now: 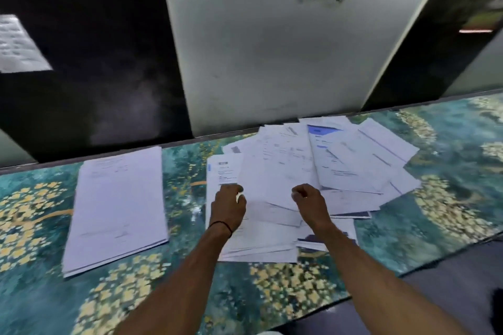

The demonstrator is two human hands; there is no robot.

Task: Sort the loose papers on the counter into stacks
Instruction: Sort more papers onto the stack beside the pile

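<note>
The glossy worktop [449, 160], patterned teal with yellow blossoms, carries everything. On it a loose heap of papers [313, 160] fans out, flat white printed sheets overlapping at angles. Left of the heap lies a squared stack [117, 207]. Over the heap's near part, the left hand [228, 205] and right hand [310, 202] each pinch one sheet's [268, 185] edge.

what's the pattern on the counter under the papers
The counter is teal-green with clusters of pale yellow blossoms on golden branches, clearest in the head view.
</note>
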